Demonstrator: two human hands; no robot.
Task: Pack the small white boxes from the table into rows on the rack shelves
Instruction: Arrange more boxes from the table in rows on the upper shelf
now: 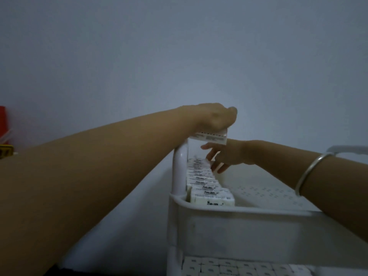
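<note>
A white plastic rack (239,213) stands in front of me. A row of several small white boxes (205,185) runs along the left side of its top shelf. My left hand (215,116) grips one small white box (209,138) from above, just over the far end of that row. My right hand (225,156) reaches in from the right with fingers straight, and its fingertips touch the far boxes of the row. A silver bangle (310,172) circles my right forearm. The lower shelf (239,265) shows tightly packed white boxes.
The rack's white corner post (180,168) rises at the left of the row. The perforated shelf floor (268,191) lies bare to the right of the row. A plain wall fills the background. Red and yellow objects (5,132) sit at the far left edge.
</note>
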